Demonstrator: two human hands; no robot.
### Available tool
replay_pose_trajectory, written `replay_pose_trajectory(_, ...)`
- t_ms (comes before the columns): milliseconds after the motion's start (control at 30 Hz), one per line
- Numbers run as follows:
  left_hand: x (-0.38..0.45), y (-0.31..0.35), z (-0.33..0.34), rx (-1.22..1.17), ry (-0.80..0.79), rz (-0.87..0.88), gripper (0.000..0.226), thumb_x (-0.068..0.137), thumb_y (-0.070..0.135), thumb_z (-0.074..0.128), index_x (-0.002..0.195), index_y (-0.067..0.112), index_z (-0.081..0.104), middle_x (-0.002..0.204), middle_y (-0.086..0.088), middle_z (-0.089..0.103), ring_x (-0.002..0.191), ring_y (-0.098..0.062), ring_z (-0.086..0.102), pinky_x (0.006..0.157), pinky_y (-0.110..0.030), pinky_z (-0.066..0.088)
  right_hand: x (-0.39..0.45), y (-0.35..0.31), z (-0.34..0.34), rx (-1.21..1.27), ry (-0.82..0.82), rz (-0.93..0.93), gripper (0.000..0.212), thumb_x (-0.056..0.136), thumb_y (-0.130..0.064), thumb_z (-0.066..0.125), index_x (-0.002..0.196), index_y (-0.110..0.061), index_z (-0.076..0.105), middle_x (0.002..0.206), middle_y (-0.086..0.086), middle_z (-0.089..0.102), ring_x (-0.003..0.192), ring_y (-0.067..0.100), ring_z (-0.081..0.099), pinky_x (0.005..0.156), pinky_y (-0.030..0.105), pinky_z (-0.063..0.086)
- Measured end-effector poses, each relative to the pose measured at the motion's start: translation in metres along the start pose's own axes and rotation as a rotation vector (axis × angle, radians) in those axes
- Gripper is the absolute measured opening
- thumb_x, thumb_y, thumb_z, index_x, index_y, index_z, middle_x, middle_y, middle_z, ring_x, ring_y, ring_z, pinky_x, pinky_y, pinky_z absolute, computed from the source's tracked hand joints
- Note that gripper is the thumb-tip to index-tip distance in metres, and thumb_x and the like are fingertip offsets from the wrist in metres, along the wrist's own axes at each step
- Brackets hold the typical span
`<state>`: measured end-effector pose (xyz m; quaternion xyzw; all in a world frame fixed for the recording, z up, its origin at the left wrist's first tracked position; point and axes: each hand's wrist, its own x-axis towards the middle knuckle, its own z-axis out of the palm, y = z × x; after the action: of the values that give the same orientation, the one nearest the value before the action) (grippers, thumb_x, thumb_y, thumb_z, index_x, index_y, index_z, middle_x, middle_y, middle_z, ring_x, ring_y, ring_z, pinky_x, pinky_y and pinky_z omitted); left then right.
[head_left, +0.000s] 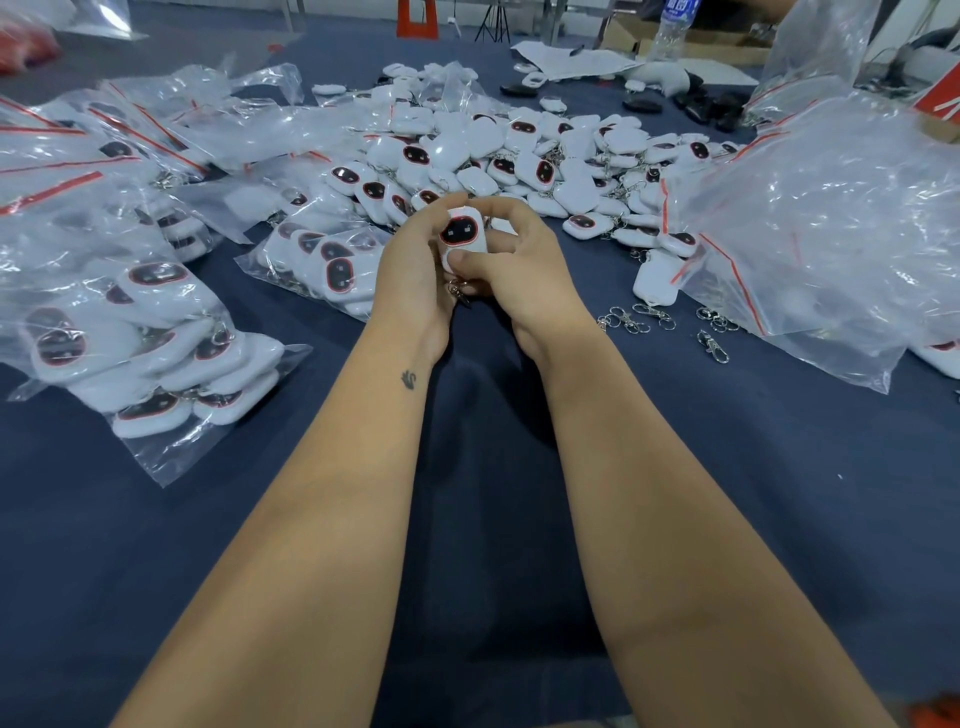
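Both hands meet over the middle of the table and hold one white fob with a black, red-rimmed face. My left hand curls round its left side. My right hand grips it from the right, thumb pressed on its lower end. A metal clasp hangs below the fob between my palms. A big loose pile of the same fobs lies just beyond my hands.
Clear zip bags filled with fobs lie at the left, and empty zip bags with red strips are heaped at the right. Several loose metal clasps lie on the dark blue cloth. A water bottle stands far back.
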<state>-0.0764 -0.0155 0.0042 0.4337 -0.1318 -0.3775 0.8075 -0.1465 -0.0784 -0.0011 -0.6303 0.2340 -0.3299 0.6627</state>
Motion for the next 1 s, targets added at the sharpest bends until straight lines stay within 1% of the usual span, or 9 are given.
replay_pose_trajectory(133,0.0028,-0.004,0.0012,0.087,0.048,0.052,0.038,0.094,-0.005,0.04,0.126,0.005,0.058,0.099,-0.012,0.067,0.08,-0.021,0.064,0.059,-0.025,0.05,0.0018,-0.0018,-0.0004,0.047,0.001,0.035,0.037,0.084,0.011,0.058,0.111,-0.014,0.06,0.085,0.007,0.07,0.071,0.015,0.064,0.064,0.024,0.056)
replay_pose_trajectory(200,0.0039,-0.0059,0.0008,0.124,0.057,0.063,0.039,0.094,-0.007,0.041,0.129,0.002,0.055,0.104,-0.015,0.066,0.085,-0.022,0.063,0.062,-0.027,0.051,0.0033,-0.0028,-0.0001,0.056,0.005,0.049,0.037,0.084,0.009,0.053,0.109,-0.017,0.062,0.088,0.005,0.068,0.07,0.013,0.064,0.066,0.024,0.056)
replay_pose_trajectory(300,0.0043,-0.0064,-0.0002,0.112,0.026,0.077,0.032,0.096,-0.008,0.04,0.116,0.006,0.061,0.094,-0.008,0.069,0.074,-0.013,0.067,0.063,-0.025,0.052,0.0055,-0.0028,-0.0001,0.096,0.013,0.08,0.031,0.089,0.004,0.05,0.105,-0.018,0.064,0.102,0.009,0.067,0.076,0.016,0.065,0.068,0.028,0.057)
replay_pose_trajectory(367,0.0033,-0.0057,-0.0005,0.106,0.004,0.086,0.034,0.095,-0.01,0.041,0.103,0.013,0.064,0.081,-0.001,0.071,0.065,-0.008,0.067,0.061,-0.023,0.053,0.0066,-0.0025,-0.0012,0.126,0.035,0.094,0.03,0.091,0.002,0.047,0.105,-0.017,0.065,0.105,0.011,0.067,0.079,0.019,0.065,0.067,0.029,0.057)
replay_pose_trajectory(433,0.003,-0.0054,-0.0006,0.117,-0.021,0.091,0.036,0.094,-0.011,0.04,0.098,0.015,0.065,0.076,0.0,0.071,0.065,-0.009,0.067,0.061,-0.023,0.053,0.0069,-0.002,-0.0026,0.149,0.051,0.092,0.032,0.092,0.002,0.044,0.107,-0.016,0.066,0.105,0.012,0.068,0.079,0.02,0.066,0.066,0.029,0.057)
replay_pose_trajectory(533,0.0022,-0.0045,-0.0004,0.121,-0.053,0.088,0.036,0.092,-0.011,0.04,0.101,0.013,0.067,0.081,-0.004,0.07,0.069,-0.013,0.066,0.065,-0.027,0.051,0.0061,-0.0017,-0.0033,0.161,0.058,0.079,0.035,0.091,0.002,0.043,0.11,-0.014,0.068,0.101,0.011,0.069,0.078,0.019,0.066,0.065,0.029,0.056)
replay_pose_trajectory(700,0.0009,-0.0027,-0.0024,0.107,-0.085,0.081,0.035,0.09,-0.011,0.043,0.104,0.01,0.067,0.084,-0.007,0.068,0.072,-0.015,0.065,0.067,-0.028,0.051,0.0036,-0.0031,-0.0027,0.159,0.039,0.056,0.034,0.091,0.004,0.043,0.101,-0.016,0.069,0.097,0.01,0.068,0.077,0.02,0.065,0.064,0.029,0.055)
replay_pose_trajectory(900,-0.0025,-0.0009,-0.0025,0.116,-0.1,0.08,0.034,0.09,-0.011,0.043,0.1,0.01,0.067,0.087,-0.009,0.067,0.075,-0.018,0.065,0.064,-0.027,0.054,0.0035,-0.0023,-0.0014,0.141,0.072,0.019,0.03,0.089,0.004,0.048,0.101,-0.012,0.07,0.095,0.01,0.068,0.077,0.02,0.064,0.062,0.028,0.056)
replay_pose_trajectory(1000,-0.0035,-0.0004,-0.0026,0.122,-0.106,0.077,0.033,0.09,-0.01,0.043,0.107,0.005,0.066,0.091,-0.012,0.066,0.076,-0.02,0.064,0.062,-0.025,0.054,0.0029,-0.0024,-0.0022,0.131,0.08,0.01,0.029,0.087,0.003,0.049,0.095,-0.014,0.072,0.089,0.007,0.07,0.075,0.018,0.064,0.064,0.029,0.055)
